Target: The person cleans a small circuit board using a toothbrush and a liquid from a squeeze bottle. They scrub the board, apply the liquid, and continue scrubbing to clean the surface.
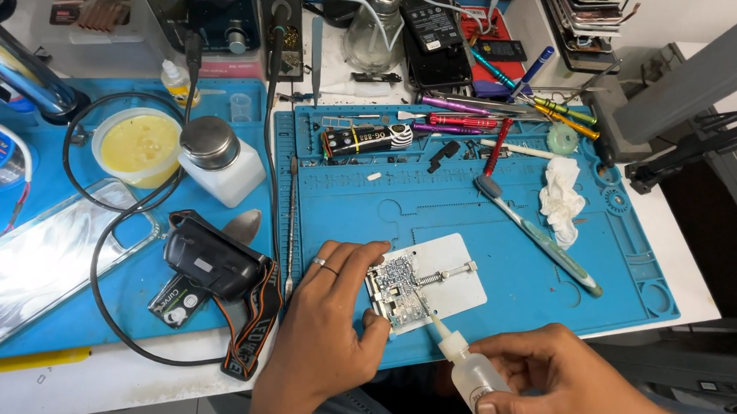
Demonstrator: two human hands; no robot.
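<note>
Blue silicone work mat: carries everything in hand; its near edge runs just in front of both hands.
Left hand: ringed, lying palm down at the mat's near edge, just left of the board; fingers curled over the left side of the board and its plate, thumb at the near corner, pinning them rather than lifting.
Silvery bare circuit board: clamped on a white rectangular holder plate with a sprung metal bar, near the middle of the mat's near edge; long axis runs from the near edge away, tilted slightly left.
Clear plastic squeeze bottle with a thin nozzle: lies to the near right of the board, nozzle slanting up-left, tip at the board's near right corner, touching or just short of it; I cannot tell which.
Right hand: fingers wrapped around the bottle's body, off the mat's near edge; farther from the board than the left hand.
Green-handled toothbrush: lies diagonally on the mat, right of the plate, apart from both hands.
</note>
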